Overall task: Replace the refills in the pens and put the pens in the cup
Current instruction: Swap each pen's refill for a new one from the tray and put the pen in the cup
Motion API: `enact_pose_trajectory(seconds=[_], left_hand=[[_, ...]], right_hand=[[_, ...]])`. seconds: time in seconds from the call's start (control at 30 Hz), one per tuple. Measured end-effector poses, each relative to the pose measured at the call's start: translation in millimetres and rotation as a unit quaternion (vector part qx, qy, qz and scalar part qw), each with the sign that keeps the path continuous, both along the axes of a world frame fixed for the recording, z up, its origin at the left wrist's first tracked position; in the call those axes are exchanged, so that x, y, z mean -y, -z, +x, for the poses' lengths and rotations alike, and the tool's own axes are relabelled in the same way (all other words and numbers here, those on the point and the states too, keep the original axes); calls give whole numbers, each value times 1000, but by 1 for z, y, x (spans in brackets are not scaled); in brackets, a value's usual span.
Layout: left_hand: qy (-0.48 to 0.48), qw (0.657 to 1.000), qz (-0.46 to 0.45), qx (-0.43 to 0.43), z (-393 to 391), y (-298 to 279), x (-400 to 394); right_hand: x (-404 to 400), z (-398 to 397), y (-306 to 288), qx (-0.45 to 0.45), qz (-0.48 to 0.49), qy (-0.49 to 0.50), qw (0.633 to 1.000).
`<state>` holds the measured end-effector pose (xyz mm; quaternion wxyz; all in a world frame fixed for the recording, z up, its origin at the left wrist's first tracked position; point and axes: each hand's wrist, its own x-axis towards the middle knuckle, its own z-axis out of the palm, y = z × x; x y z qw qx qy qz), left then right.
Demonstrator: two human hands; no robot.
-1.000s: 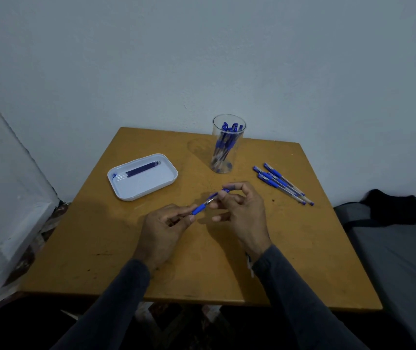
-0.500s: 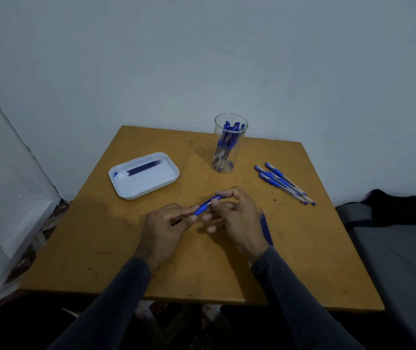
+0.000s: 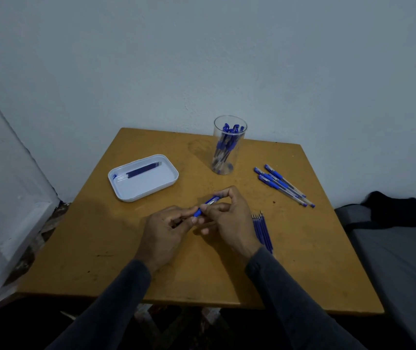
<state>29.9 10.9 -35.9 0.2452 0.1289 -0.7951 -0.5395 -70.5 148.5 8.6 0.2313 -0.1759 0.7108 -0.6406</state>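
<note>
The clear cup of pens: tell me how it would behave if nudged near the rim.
The clear cup is tall and narrow, so it would probably tip rather than slide. The pens in the cup lean and reach the rim, likely making it top-heavy. It looks light and rigid.

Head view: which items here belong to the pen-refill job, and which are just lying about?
Part of the job:
pen gripped by left hand and right hand
clear cup of pens
loose pens
refills on table
white tray with refills

Lying about:
black cloth on the grey seat
</note>
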Motion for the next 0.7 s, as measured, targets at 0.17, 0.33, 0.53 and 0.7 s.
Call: enact_pose_trajectory(seconds=[0.17, 0.33, 0.53, 0.7], left_hand=[[-27, 997, -68, 33, -14, -7, -3], [-3, 974, -197, 108, -52, -14, -1], [46, 934, -321, 152, -101, -12, 6], [74, 914, -365, 159, -119, 1, 13]], right_hand=[[0, -19, -18, -147, 6, 113, 983], [0, -54, -64, -290, -13, 209, 934], [13, -97, -116, -333, -95, 268, 899], [32, -132, -123, -349, -114, 264, 892]])
